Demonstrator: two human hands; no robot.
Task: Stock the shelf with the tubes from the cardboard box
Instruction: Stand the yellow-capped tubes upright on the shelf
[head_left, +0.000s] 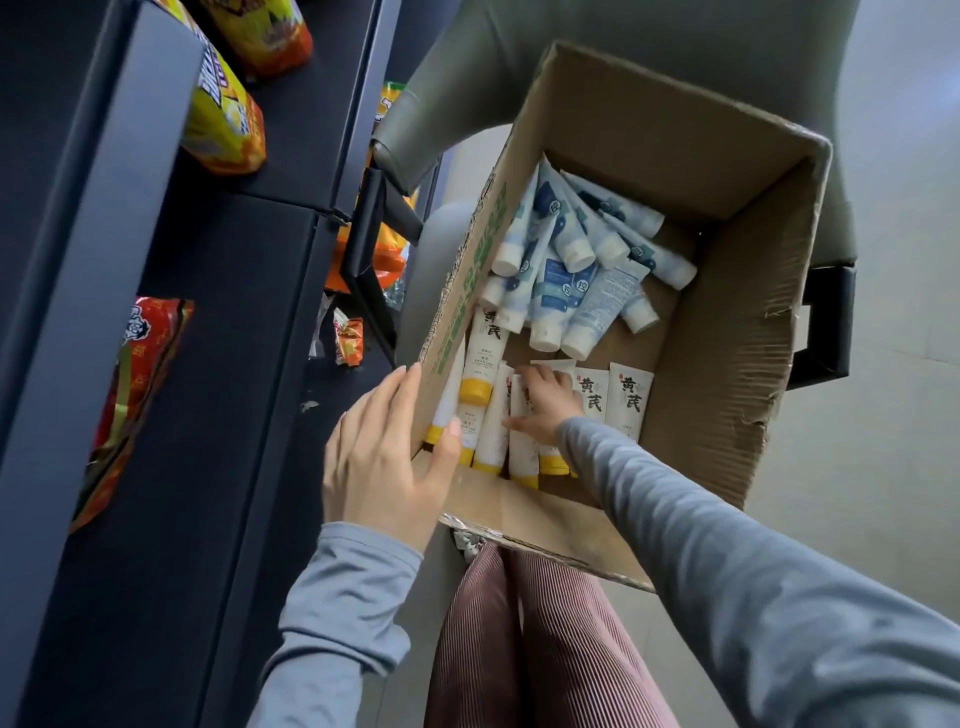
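Right hand, reaching into the cardboard box from 5 o'clock, with fingers curled over a standing group of yellow-capped tubes and the thumb against the side of one; how many it grips cannot be told. These white tubes stand packed together, caps down, along the 6 o'clock end of the box. One more lies against the wall at 9 o'clock. A loose heap of blue-and-white tubes with white caps fills the 12 o'clock end. Left hand pinches the near 9 o'clock corner of the box, thumb over the rim, fingers flat on the outer wall. The box rests on a grey-green chair. At 9 o'clock, the dark shelf carries yellow snack bags and a red bag. At 6 o'clock, ribbed pink trousers.
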